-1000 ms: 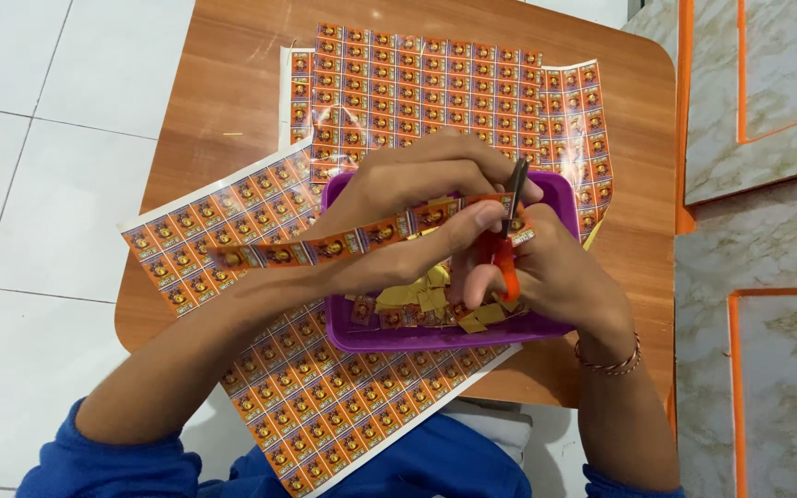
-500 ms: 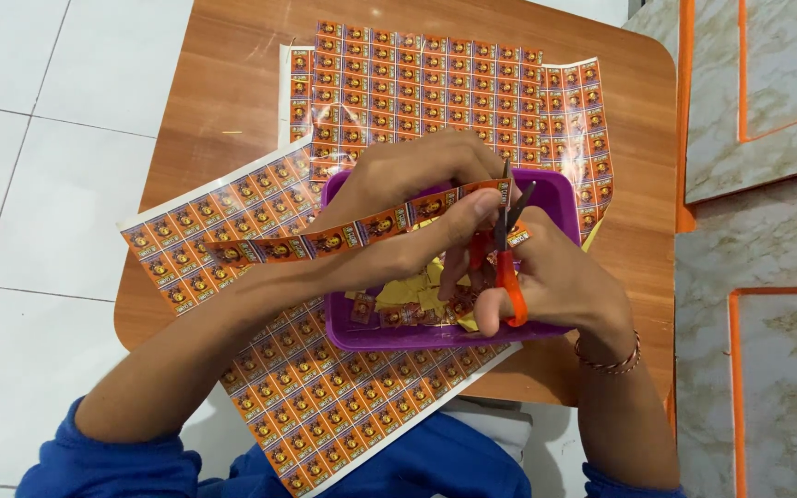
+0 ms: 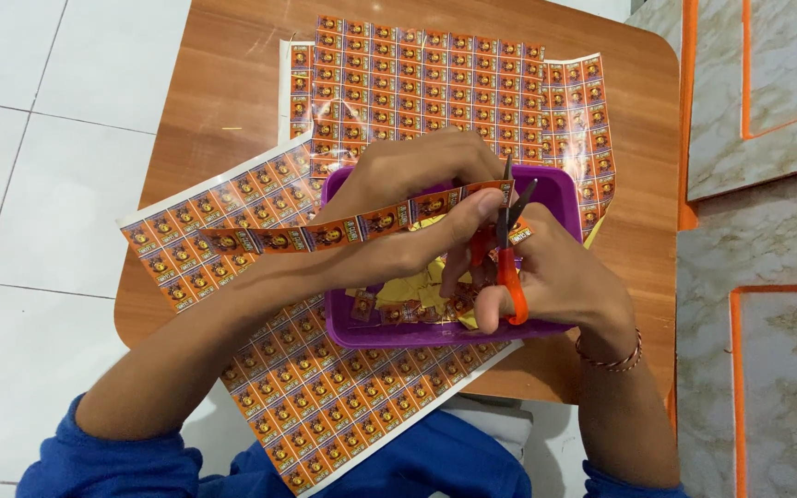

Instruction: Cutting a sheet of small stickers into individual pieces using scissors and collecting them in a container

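Observation:
My left hand (image 3: 417,198) pinches a long strip of orange printed stickers (image 3: 325,235) that runs off to the left over my forearm. My right hand (image 3: 555,281) grips small orange-handled scissors (image 3: 507,249) with the blades parted at the strip's right end. Both hands hover over a purple plastic tray (image 3: 565,194) that holds several cut sticker pieces and yellow backing scraps (image 3: 422,295).
Two large sheets of the same orange stickers lie on the small wooden table (image 3: 223,92), one (image 3: 454,78) at the back and one (image 3: 325,406) hanging over the front edge. White floor tiles are on the left, marble-patterned tiles with orange trim on the right.
The scissors' blades have opened at the strip's end. My left hand has shifted the strip slightly along, and both hands stay above the tray.

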